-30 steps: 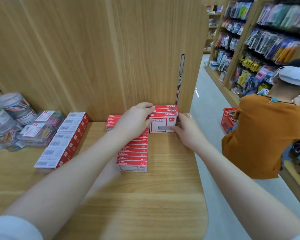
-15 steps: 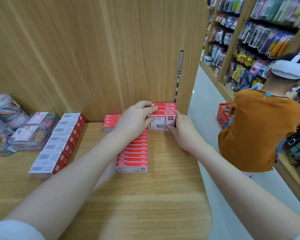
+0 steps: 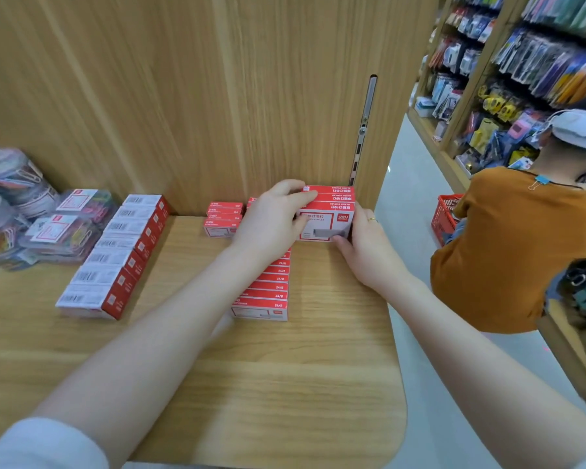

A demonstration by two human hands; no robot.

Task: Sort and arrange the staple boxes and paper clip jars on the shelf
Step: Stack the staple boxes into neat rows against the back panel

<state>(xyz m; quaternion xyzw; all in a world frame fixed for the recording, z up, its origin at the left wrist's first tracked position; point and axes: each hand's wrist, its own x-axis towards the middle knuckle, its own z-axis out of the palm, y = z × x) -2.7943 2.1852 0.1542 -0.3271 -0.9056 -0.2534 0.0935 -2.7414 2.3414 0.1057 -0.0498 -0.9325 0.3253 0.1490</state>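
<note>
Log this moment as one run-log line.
phase: squaring back stack | left hand: grips staple boxes | right hand: grips same boxes | place: shelf, right rear corner | jars: untouched, far left

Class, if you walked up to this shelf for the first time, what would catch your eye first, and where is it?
First, the left hand and right hand gripping a small stack of red staple boxes at the back right of the wooden shelf. Next, the row of red staple boxes beside it, then the paper clip jars far left.
</note>
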